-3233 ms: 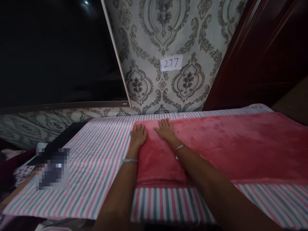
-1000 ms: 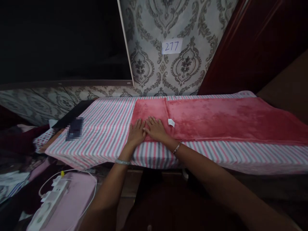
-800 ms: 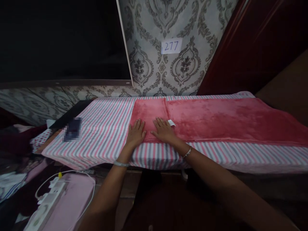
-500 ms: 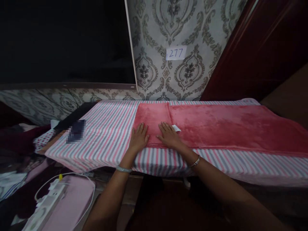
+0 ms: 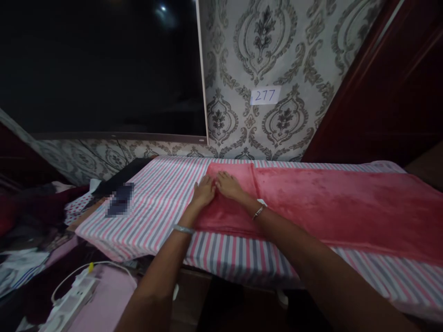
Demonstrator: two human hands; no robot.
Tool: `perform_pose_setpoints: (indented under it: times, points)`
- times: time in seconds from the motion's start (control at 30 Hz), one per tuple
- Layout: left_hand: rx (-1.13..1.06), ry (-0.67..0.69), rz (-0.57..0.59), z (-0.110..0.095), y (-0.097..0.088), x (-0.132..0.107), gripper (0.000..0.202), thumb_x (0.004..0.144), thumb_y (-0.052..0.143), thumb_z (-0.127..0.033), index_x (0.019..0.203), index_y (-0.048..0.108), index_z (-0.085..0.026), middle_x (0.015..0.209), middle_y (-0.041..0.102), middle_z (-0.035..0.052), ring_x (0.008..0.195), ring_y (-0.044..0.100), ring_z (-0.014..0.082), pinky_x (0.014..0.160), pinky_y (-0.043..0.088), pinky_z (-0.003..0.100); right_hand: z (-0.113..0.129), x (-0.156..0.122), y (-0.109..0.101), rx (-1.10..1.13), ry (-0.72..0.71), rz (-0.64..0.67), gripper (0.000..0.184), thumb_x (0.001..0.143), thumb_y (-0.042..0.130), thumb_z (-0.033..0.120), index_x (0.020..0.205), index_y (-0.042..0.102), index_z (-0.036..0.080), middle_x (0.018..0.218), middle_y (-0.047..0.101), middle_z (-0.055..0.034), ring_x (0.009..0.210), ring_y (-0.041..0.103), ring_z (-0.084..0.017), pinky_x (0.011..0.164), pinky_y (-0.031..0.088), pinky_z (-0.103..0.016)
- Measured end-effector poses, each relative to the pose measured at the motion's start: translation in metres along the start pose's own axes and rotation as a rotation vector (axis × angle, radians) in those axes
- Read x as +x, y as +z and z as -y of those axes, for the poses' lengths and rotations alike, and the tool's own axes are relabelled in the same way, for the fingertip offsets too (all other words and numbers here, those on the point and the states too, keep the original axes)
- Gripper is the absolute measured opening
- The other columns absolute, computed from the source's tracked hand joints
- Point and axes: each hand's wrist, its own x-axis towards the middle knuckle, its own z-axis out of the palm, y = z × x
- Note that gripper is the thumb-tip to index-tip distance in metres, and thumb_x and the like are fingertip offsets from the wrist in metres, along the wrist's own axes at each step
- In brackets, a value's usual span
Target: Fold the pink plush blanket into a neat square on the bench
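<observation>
I am pressing my left hand (image 5: 203,192) and right hand (image 5: 229,186) flat, grasping nothing, on the red fleece blanket (image 5: 328,203). Its fold beneath my palms may be slipping and bunching on the striped sheet (image 5: 162,203).

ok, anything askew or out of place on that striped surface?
Nothing spilled or damaged. The red fleece blanket lies flat on the striped sheet, left hand and right hand pressed on its left end. Only a small white tag pokes out by the right wrist.
</observation>
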Motion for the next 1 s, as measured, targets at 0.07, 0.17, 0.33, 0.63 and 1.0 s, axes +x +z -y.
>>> perform_pose_setpoints:
  times: [0.07,0.17,0.33,0.63,1.0]
  points:
    - [0.008,-0.008,0.043,0.001,0.007,0.012,0.055,0.102,0.030,-0.024,0.155,0.040,-0.017,0.167,0.032,0.0139,0.156,0.027,0.0245,0.125,0.025,0.058,0.002,0.012,0.005,0.014,0.001,0.014,0.056,0.109,0.027,0.034,0.161,0.035,0.015,0.169,0.025,-0.0109,0.157,0.019,-0.024,0.125,0.021,-0.047]
    - [0.042,0.016,0.075,0.006,0.024,0.018,0.059,0.102,0.031,-0.027,0.159,0.033,-0.015,0.169,0.028,0.0135,0.158,0.021,0.0244,0.125,0.024,0.057,-0.007,0.018,0.019,0.005,0.001,0.059,0.057,0.109,0.028,0.041,0.161,0.035,0.018,0.169,0.024,-0.0096,0.157,0.017,-0.024,0.125,0.016,-0.051]
    - [0.075,0.058,0.067,0.017,0.039,0.016,0.060,0.102,0.031,-0.032,0.159,0.033,-0.014,0.169,0.026,0.0131,0.158,0.020,0.0243,0.125,0.025,0.055,-0.031,0.016,0.037,-0.018,-0.004,0.045,0.064,0.108,0.026,0.050,0.164,0.030,0.018,0.170,0.019,-0.0089,0.158,0.013,-0.024,0.127,0.012,-0.051]
    - [0.069,0.072,0.068,0.015,0.038,0.016,0.059,0.104,0.031,-0.035,0.159,0.034,-0.016,0.169,0.025,0.0135,0.158,0.020,0.0263,0.123,0.026,0.058,-0.079,-0.009,0.033,-0.160,0.194,-0.023,0.073,0.106,0.031,0.057,0.162,0.032,0.009,0.167,0.024,-0.0191,0.157,0.018,-0.029,0.125,0.016,-0.052]
    - [0.081,0.110,-0.071,0.014,0.000,0.078,0.042,0.104,0.029,-0.023,0.127,0.065,-0.018,0.141,0.063,0.0135,0.133,0.057,0.0230,0.112,0.046,0.042,-0.056,0.040,0.000,-0.112,0.064,-0.067,0.057,0.106,0.029,0.034,0.159,0.038,0.014,0.166,0.029,-0.0151,0.155,0.023,-0.030,0.124,0.019,-0.057]
